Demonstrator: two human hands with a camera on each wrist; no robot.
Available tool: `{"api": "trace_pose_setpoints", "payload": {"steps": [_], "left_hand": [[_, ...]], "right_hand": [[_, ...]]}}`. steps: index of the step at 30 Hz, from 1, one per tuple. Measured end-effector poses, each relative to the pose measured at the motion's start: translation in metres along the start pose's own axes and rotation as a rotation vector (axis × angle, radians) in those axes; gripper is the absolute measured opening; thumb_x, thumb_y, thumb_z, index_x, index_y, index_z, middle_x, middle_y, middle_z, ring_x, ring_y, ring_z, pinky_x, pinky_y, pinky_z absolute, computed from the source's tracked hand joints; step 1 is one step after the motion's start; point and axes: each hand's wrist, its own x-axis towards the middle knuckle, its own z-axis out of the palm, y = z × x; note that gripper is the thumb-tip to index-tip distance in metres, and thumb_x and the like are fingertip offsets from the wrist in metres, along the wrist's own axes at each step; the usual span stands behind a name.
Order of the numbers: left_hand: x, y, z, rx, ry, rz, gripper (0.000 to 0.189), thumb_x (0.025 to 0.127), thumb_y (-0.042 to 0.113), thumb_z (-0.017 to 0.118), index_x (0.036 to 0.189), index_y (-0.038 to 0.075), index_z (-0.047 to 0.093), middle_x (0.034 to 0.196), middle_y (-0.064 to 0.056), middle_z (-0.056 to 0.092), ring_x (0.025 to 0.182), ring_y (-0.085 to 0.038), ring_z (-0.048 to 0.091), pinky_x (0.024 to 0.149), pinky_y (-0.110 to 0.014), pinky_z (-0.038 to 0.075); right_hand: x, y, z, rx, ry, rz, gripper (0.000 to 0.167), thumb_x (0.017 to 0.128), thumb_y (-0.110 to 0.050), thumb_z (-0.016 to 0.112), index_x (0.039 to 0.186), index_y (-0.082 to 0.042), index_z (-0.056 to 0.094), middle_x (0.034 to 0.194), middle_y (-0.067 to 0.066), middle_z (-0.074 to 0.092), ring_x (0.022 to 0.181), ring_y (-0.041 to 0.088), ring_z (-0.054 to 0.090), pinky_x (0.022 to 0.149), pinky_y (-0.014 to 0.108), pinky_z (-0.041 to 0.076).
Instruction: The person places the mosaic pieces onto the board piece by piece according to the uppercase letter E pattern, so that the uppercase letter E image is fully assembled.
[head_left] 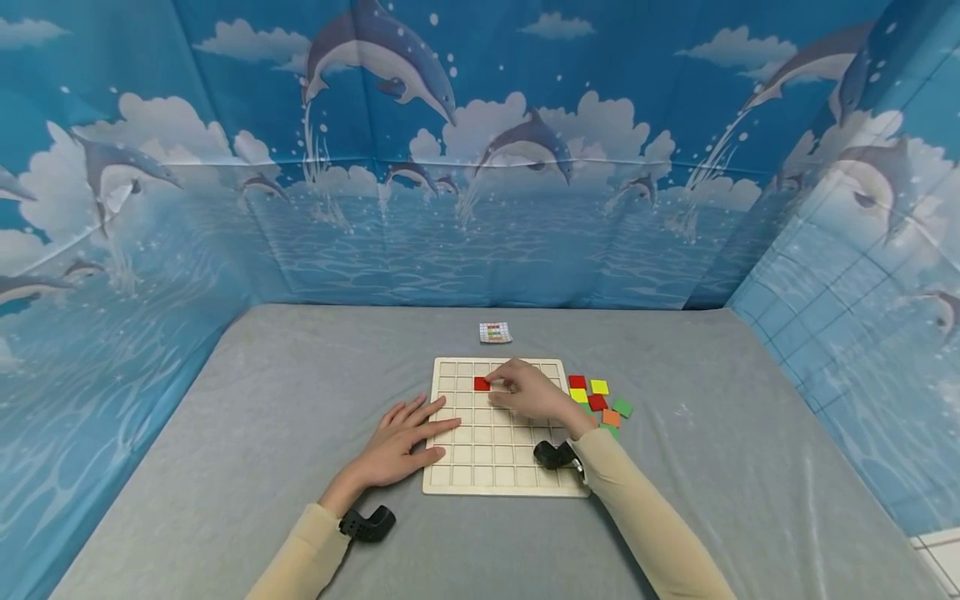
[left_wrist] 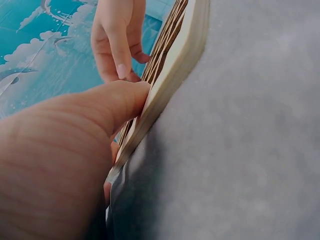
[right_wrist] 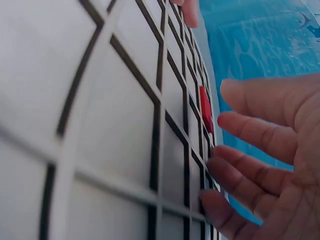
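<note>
A pale wooden board with a raised square grid lies flat on the table. One red square tile sits in a cell near its far edge; the right wrist view shows the red tile low among the grid lines. Just right of that tile is my right hand, over the board, its fingertips close to the tile. In the right wrist view the fingers are loosely bent and apart, with nothing between them. My left hand rests on the board's left edge with fingers spread, its thumb on the rim.
Loose square tiles lie to the right of the board, among them a yellow tile, a green tile and an orange tile. Behind the board lies a small card with a coloured grid pattern. Dolphin-print curtains surround the grey-covered table.
</note>
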Motion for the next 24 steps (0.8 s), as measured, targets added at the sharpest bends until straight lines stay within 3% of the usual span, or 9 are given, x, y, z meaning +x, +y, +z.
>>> {"api": "trace_pose_setpoints", "payload": {"steps": [5,11,17,24], "left_hand": [[0.000,0.001,0.000,0.004,0.006,-0.005,0.047,0.099,0.039,0.049,0.144,0.026,0.045,0.155,-0.004,0.023,0.142,-0.032,0.010,0.107,-0.056,0.007],[0.000,0.001,0.000,-0.012,0.016,0.001,0.047,0.098,0.037,0.051,0.143,0.024,0.046,0.155,-0.005,0.024,0.142,-0.033,0.011,0.107,-0.056,0.007],[-0.001,0.000,-0.001,-0.011,0.022,0.008,0.047,0.098,0.038,0.051,0.143,0.024,0.047,0.154,-0.005,0.025,0.142,-0.033,0.012,0.107,-0.056,0.008],[0.000,0.002,-0.001,-0.009,0.015,0.001,0.047,0.098,0.039,0.051,0.143,0.025,0.047,0.154,-0.005,0.025,0.142,-0.033,0.011,0.107,-0.056,0.007]], "right_hand": [[-0.012,0.004,-0.007,0.099,0.016,0.002,0.027,0.093,-0.022,0.064,0.116,-0.007,0.067,0.111,0.004,0.062,0.097,0.020,0.058,0.084,0.038,0.047],[-0.032,0.019,-0.019,0.122,0.086,0.023,0.025,0.094,-0.018,0.063,0.113,-0.004,0.068,0.111,0.006,0.063,0.094,0.020,0.060,0.081,0.037,0.049],[-0.050,0.039,-0.033,0.023,0.202,0.084,0.024,0.093,-0.014,0.063,0.113,-0.001,0.067,0.104,0.010,0.063,0.083,0.024,0.056,0.069,0.040,0.046],[-0.060,0.059,-0.041,-0.162,0.248,0.129,0.034,0.086,-0.011,0.071,0.116,0.005,0.064,0.114,0.022,0.057,0.104,0.038,0.052,0.086,0.052,0.043]]}}
